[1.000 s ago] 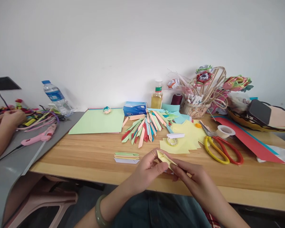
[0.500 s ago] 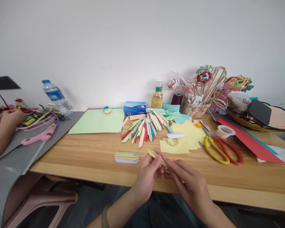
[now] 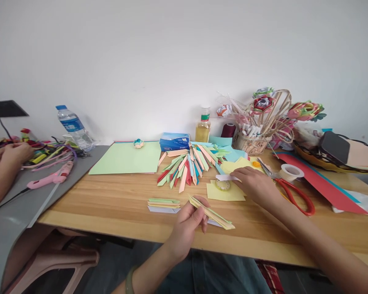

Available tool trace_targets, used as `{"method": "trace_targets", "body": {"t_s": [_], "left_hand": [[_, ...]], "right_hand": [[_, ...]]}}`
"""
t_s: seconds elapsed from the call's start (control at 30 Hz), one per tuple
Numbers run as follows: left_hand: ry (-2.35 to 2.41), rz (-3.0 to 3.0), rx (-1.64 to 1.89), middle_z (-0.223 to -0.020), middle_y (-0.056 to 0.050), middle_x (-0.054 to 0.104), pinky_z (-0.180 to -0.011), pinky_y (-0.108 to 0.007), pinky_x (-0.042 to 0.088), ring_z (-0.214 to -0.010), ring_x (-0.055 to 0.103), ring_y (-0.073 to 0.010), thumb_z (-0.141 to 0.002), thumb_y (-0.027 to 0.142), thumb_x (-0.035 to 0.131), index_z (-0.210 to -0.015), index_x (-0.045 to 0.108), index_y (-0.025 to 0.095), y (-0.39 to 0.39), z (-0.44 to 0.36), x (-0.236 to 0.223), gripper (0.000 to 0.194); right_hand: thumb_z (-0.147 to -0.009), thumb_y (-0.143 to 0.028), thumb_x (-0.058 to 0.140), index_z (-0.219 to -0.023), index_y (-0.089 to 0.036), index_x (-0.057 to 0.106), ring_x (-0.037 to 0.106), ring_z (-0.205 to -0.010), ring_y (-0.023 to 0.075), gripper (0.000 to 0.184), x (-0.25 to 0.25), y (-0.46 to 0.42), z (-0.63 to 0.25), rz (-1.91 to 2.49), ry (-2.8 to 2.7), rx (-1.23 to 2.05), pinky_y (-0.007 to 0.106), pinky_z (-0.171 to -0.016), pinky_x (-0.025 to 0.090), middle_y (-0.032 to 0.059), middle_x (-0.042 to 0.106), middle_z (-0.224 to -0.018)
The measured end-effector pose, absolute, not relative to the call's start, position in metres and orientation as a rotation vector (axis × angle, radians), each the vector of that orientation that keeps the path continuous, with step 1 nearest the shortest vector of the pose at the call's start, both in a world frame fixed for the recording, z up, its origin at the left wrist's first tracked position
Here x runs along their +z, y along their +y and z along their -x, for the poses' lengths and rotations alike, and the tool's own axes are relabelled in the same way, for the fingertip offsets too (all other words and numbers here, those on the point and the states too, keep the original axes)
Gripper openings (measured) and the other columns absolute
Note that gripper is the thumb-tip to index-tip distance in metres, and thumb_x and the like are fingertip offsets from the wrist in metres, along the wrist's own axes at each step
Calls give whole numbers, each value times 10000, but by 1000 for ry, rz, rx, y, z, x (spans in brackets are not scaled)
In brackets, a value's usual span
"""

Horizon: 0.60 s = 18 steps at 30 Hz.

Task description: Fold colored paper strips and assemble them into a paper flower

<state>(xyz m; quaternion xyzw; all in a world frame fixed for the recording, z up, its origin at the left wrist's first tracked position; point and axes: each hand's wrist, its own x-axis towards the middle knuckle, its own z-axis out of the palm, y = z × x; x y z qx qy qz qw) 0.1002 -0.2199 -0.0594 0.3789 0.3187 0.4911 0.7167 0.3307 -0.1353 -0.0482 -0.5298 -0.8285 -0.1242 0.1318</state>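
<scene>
My left hand point(image 3: 187, 224) is closed around a small bundle of folded paper strips point(image 3: 213, 213) in pale yellow, peach and green, tilted down to the right. Part of a white-lilac strip point(image 3: 214, 223) shows below that bundle. Over to the right, my right hand point(image 3: 253, 183) reaches across the table, its fingertips pinching the right end of a white folded paper strip point(image 3: 224, 177). That strip lies over a roll of clear tape point(image 3: 223, 185) on yellow paper sheets point(image 3: 233, 195). A small stack of folded strips point(image 3: 163, 205) rests left of my left hand.
A fan of colourful folded strips point(image 3: 187, 167) spreads mid-table. Scissors point(image 3: 297, 196) and a white tape roll point(image 3: 291, 172) lie right. Behind stand a bottle point(image 3: 203, 126) and a basket of paper flowers point(image 3: 251, 142). A co-worker's hands point(image 3: 15, 155) and a pink glue gun point(image 3: 52, 177) are left.
My right hand has left the folded strips and moved right and away from me to the white strip. My left hand keeps the bundle, now more fully in sight.
</scene>
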Motion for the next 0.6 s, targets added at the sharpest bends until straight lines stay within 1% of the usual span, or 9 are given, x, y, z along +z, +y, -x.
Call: {"method": "trace_targets", "body": {"t_s": [0.07,0.13,0.23,0.27,0.3,0.37,0.4,0.5,0.6], "left_hand": [[693,-852,1082,-579,34,447,-536,-236,305,-546,417,-83,-712,455,640,-826,545,150,-220,-100,-58,339],[683,-855,1086,-581,33,447,-536,-235,308,-548,417,-83,-716,451,638,-830,549,149,-219,-100,-57,335],[671,-857,1102,-589,31,448,-540,-234,313,-557,420,-85,-735,431,624,-839,562,149,-218,-100,-58,307],[670,-861,1109,-590,31,449,-540,-234,314,-557,420,-85,-741,426,619,-843,566,149,-218,-100,-59,300],[670,-868,1117,-590,31,451,-541,-234,315,-557,419,-86,-747,421,614,-850,570,150,-219,-101,-60,293],[676,-890,1139,-591,31,456,-546,-235,318,-559,422,-87,-768,408,594,-869,573,155,-219,-101,-61,273],[682,-902,1150,-593,31,459,-550,-235,320,-563,425,-88,-780,399,583,-879,573,157,-219,-101,-61,261],[706,-917,1180,-600,32,462,-561,-232,325,-574,433,-86,-799,386,566,-886,572,161,-219,-102,-61,241],[723,-887,1209,-595,35,455,-556,-227,325,-570,432,-81,-785,399,582,-872,575,156,-216,-101,-59,258]], "right_hand": [[-829,-156,458,-775,-145,682,608,-755,235,231,-44,-137,-328,1549,-2394,-397,301,-611,401,107,686,-774],[-837,-164,438,-741,-143,675,607,-723,225,257,-39,-142,-326,1562,-2357,-421,284,-576,371,106,681,-730],[-862,-217,417,-789,-158,667,619,-710,199,268,-30,-158,-316,1566,-2284,-415,259,-551,357,86,694,-770],[-870,-255,418,-816,-170,661,620,-673,177,263,-27,-165,-310,1564,-2263,-398,248,-539,356,69,697,-792],[-872,-285,423,-812,-185,654,610,-602,148,259,-24,-174,-303,1560,-2247,-354,236,-518,354,44,696,-768],[-853,-286,455,-776,-203,645,590,-516,127,221,-18,-190,-288,1567,-2264,-27,219,-487,349,7,670,-640],[-838,-274,468,-752,-207,644,577,-481,124,207,-15,-197,-282,1574,-2268,80,216,-470,343,-1,655,-595],[-826,-230,468,-747,-205,644,554,-466,116,195,-7,-209,-269,1521,-2301,294,214,-473,357,-7,637,-583],[-830,-234,475,-747,-208,629,554,-494,112,177,-1,-209,-268,1487,-2242,398,210,-483,378,-16,643,-616]]}}
